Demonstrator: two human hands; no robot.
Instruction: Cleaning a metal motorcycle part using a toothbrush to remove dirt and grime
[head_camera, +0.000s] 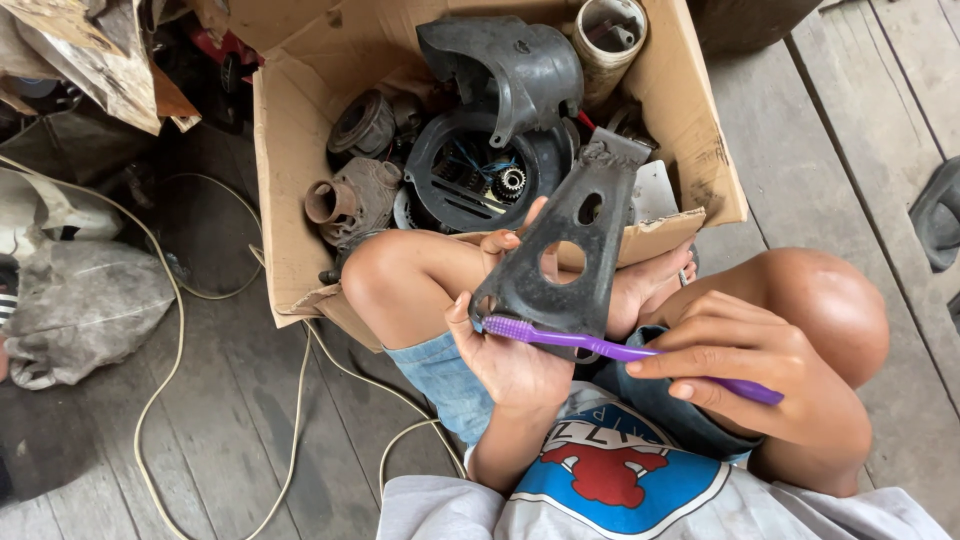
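Note:
My left hand (505, 355) grips a dark, grimy metal bracket (560, 260) with two round holes, holding it upright over my lap. A purple toothbrush (600, 345) is in my right hand (745, 355), its bristled head pressed against the bracket's lower left edge, close to my left thumb. I sit on a wooden floor with both knees bent and my bare feet behind the bracket.
An open cardboard box (300, 150) ahead of my knees holds several dirty machine parts: a black housing (520, 65), a round motor casing (470, 180), a carburettor-like piece (350, 200). A pale cable (180, 340) loops over the plank floor (240, 440). Grey bags (80, 300) lie at left.

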